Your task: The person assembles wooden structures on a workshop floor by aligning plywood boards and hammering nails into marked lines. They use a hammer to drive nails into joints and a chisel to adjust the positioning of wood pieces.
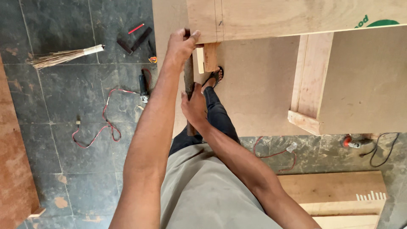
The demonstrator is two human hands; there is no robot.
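My left hand [180, 44] sits at the corner of a pale plywood board [275, 17], thumb on the board's edge and fingers over the top end of a dark, narrow long tool [189, 80] seen edge-on. My right hand [194, 108] is closed around the tool's lower part, just under the board. What kind of tool it is stays unclear. A small wooden block [210, 57] sits under the board beside the tool. My foot in a black sandal [215, 77] stands on a brown sheet [258, 97] on the floor.
A wooden frame piece [311, 80] hangs under the board at right. On the dark tiled floor lie a straw broom [68, 55], a red pencil [136, 28], a dark square [135, 41], a red cable [106, 123], a power tool [355, 142] and wood boards [335, 193].
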